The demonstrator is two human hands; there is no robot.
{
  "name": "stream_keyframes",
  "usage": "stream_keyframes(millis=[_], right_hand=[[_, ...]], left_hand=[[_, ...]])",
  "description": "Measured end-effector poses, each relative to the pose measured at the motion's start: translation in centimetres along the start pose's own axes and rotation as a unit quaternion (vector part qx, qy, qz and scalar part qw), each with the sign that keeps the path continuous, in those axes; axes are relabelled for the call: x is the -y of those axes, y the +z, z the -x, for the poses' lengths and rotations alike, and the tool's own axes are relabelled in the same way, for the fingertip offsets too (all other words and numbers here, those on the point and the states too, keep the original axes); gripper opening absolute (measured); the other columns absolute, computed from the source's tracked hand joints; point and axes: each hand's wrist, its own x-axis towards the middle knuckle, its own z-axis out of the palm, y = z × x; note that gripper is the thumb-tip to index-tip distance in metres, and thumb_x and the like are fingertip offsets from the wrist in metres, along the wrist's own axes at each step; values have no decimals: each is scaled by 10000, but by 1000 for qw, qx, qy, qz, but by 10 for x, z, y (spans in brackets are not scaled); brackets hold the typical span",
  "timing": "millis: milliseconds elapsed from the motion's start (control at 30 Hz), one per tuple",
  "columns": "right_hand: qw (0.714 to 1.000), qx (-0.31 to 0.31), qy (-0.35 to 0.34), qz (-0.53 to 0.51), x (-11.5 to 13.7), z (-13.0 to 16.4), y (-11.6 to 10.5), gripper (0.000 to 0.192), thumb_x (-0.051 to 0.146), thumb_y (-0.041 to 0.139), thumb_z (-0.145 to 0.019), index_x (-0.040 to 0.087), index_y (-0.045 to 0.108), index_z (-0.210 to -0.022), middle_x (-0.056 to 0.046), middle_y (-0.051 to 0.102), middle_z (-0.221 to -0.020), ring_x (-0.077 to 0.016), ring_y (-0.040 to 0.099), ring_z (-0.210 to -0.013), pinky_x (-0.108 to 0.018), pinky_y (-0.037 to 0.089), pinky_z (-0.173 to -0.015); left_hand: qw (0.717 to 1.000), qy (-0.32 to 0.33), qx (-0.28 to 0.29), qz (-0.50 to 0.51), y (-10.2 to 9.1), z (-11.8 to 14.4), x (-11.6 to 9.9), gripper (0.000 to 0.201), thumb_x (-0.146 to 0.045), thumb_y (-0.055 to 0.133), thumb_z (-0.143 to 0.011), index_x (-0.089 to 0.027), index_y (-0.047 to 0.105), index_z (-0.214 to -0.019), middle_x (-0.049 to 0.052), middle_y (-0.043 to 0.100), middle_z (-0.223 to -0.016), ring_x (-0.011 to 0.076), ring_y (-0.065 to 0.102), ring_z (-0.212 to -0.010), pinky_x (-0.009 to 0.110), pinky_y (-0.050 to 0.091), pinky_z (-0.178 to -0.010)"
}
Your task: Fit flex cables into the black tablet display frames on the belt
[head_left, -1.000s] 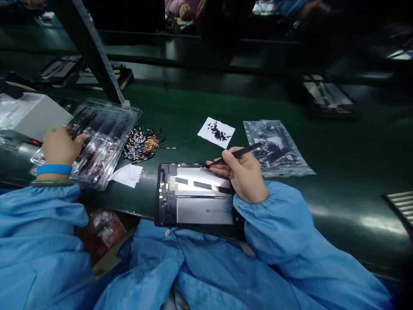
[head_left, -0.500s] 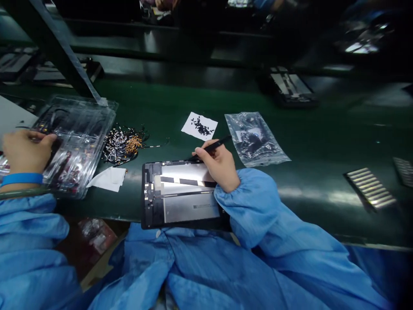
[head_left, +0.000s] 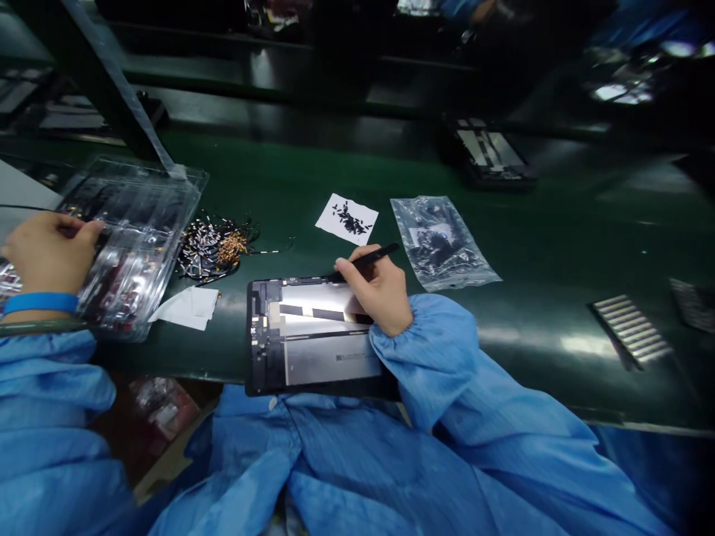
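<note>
An opened tablet (head_left: pixel 313 365) lies at the bench's front edge, its inside facing up with silver panels and dark strips. My right hand (head_left: pixel 383 290) is closed around a slim black pen-like tool (head_left: pixel 375 255), probably tweezers, over the tablet's far edge. The tool's tip is too small to make out. Over a clear plastic tray (head_left: pixel 139 223) of small parts, my left hand (head_left: pixel 53 253) has its thumb and fingers curled together. Whatever lies between those fingertips is hidden. A blue band circles the left wrist.
Beside the tray lie a heap of thin cables (head_left: pixel 209 249) and a folded white paper (head_left: pixel 187 307). Beyond the tablet are a white sheet with small black pieces (head_left: pixel 349 218) and a clear bag (head_left: pixel 444 242). A striped strip pack (head_left: pixel 631 327) lies right; another device (head_left: pixel 491 152) sits farther back.
My left hand has shifted slightly within the tray area. The right hand stays at the tablet's far edge with the black tool, and the view has moved a little.
</note>
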Motion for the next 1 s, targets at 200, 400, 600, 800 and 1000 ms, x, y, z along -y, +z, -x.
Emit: stream_keyframes(millis=[200, 400, 600, 800, 1000], right_hand=[[988, -29, 69, -134, -5, -3, 2, 323, 480, 720, -759, 219, 537, -813, 12, 688, -698, -186, 707, -717, -349, 556, -735], [984, -48, 72, -156, -6, -1, 2, 340, 475, 748, -749, 212, 548, -831, 20, 696, -677, -189, 722, -691, -355, 574, -722], [970, -69, -6, -234, 11, 5, -7, 176, 381, 576, -885, 219, 563, -817, -18, 702, -829, -179, 718, -776, -343, 572, -718], [971, 179, 45, -153, 50, 17, -15, 173, 353, 589, -873, 188, 638, -894, -24, 706, -823, -53, 434, -421, -221, 361, -408], [872, 386, 177, -242, 68, 22, 11, 458, 605, 593, -811, 155, 600, -722, 28, 564, -605, -25, 320, -403, -201, 234, -386]], left_hand=[[962, 4, -171, -212, 3, 1, -2, 425, -331, 592, -865, -117, 595, -1232, -7, 551, -838, 172, 493, -859, 340, 346, -869], [958, -3, -189, -216, 2, 9, -5, 429, -364, 526, -902, -100, 623, -1226, 89, 648, -1065, 244, 532, -1026, 429, 329, -979], [943, 79, -288, -146, -3, 36, -17, 396, -385, 460, -953, -84, 646, -1129, 95, 658, -1129, 262, 528, -1165, 440, 307, -1051], [929, 258, -92, 247, 50, 104, -49, 208, -236, 666, -846, -187, 566, -1022, -41, 633, -726, 127, 668, -767, 257, 508, -763], [899, 301, 219, 231, 99, 179, -66, 60, -242, 590, -897, -216, 578, -949, 31, 690, -853, 147, 679, -767, 259, 531, -722]])
